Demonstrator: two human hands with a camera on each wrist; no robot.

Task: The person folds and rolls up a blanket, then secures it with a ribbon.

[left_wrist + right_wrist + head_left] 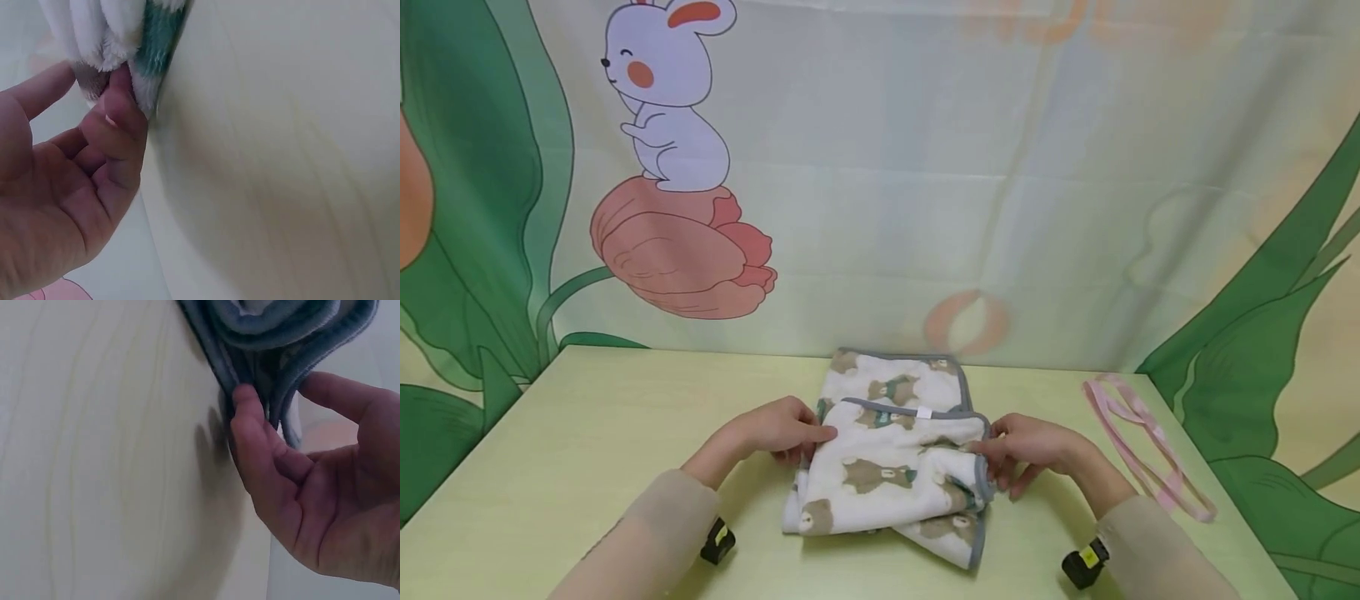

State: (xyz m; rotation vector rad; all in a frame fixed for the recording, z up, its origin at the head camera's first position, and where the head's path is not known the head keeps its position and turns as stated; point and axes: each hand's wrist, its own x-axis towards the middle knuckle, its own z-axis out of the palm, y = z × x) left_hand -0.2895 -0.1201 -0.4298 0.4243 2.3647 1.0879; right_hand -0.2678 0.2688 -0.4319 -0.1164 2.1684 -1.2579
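A fluffy white blanket (pixel 880 479) with brown bears and grey edging lies in folded layers near the middle of the table. Its left side is pinched by my left hand (pixel 775 429), thumb on top and fingers beneath. In the left wrist view those fingers (pixel 115 125) curl under the white and green pile of the blanket (pixel 156 37). On the opposite side my right hand (pixel 1030 446) grips the grey-bound edge between thumb and fingers. The right wrist view shows rolled layers of the blanket (pixel 275 331) above the right hand's fingers (pixel 253 431). One corner sticks out at the front right.
A pink ribbon loop (pixel 1150 450) lies at the table's right side. Behind the pale wooden table (pixel 625 417) hangs a printed curtain (pixel 880 183) with a rabbit, a flower and leaves. Part of the blanket reaches close to the table's back edge.
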